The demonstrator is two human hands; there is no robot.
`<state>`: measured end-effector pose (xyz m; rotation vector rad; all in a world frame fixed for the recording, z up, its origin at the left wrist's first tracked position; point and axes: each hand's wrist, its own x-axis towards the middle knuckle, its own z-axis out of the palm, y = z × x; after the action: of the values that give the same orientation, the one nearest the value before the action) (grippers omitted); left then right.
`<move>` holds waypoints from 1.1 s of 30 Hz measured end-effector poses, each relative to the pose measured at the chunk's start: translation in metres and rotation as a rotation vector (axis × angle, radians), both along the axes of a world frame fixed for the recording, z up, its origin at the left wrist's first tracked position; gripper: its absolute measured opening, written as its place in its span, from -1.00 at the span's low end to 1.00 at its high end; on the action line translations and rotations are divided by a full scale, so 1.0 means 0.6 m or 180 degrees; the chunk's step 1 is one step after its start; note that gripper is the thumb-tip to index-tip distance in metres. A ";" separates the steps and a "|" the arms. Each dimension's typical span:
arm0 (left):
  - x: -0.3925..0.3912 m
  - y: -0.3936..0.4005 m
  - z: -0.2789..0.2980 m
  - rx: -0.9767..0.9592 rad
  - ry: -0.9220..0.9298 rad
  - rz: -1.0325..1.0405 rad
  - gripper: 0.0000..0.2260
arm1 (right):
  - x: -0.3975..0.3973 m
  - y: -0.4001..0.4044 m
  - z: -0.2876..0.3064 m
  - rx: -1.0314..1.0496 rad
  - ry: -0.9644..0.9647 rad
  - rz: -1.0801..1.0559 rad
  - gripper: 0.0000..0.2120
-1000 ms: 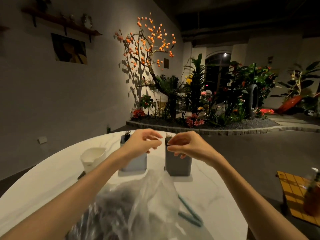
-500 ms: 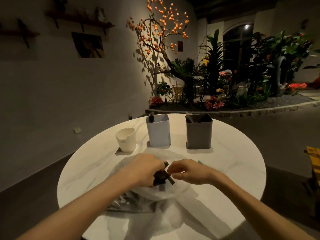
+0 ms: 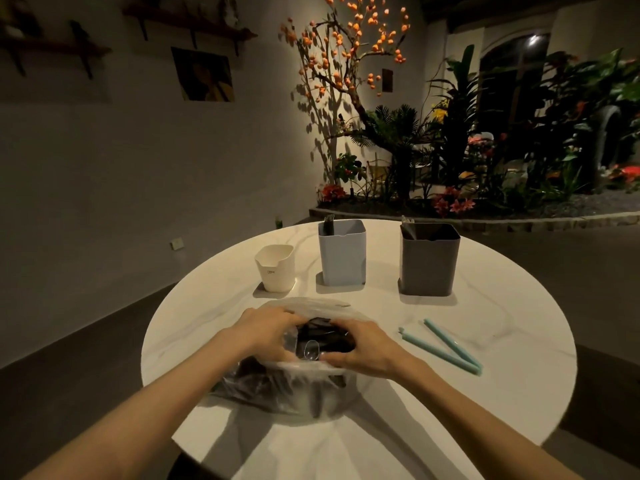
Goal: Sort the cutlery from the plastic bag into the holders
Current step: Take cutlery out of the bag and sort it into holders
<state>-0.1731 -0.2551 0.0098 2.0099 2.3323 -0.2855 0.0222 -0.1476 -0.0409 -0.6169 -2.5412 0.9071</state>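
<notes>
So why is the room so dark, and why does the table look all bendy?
Head view: one warm spotlight hits the orange tree, throwing branch shadows on the wall; the rest stays dim. The wide lens bows the white table edge. The plastic bag under both hands, left and right, glints and looks slightly blurred.

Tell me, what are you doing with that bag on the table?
A person has both hands, left hand and right hand, in the open top of a plastic bag full of dark cutlery. Three holders stand behind it: white, light blue, dark grey. The blue and grey ones already hold a few pieces.
</notes>
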 end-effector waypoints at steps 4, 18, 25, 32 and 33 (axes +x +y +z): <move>-0.017 -0.001 0.005 0.0210 -0.0144 -0.0251 -0.40 | -0.021 -0.009 -0.001 0.0056 -0.0027 -0.0232 -0.61; 0.004 -0.002 -0.023 0.0952 -0.1358 -0.0518 -0.65 | -0.032 -0.013 0.021 -0.1104 0.0179 -0.0225 -0.61; 0.003 -0.002 -0.022 0.1150 -0.1526 -0.0514 -0.69 | -0.025 -0.020 0.028 -0.0502 0.0478 -0.0620 -0.79; 0.009 -0.005 -0.005 0.1633 -0.1649 -0.0805 -0.76 | -0.002 -0.011 0.098 0.0117 0.0473 -0.0533 -0.84; 0.007 -0.003 -0.004 0.1684 -0.1621 -0.0791 -0.80 | 0.002 -0.010 0.111 0.0201 0.0482 -0.0516 -0.84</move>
<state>-0.1686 -0.2566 0.0075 2.2247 1.9623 0.8237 0.0237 -0.1537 0.0255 -0.6960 -2.3382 0.7833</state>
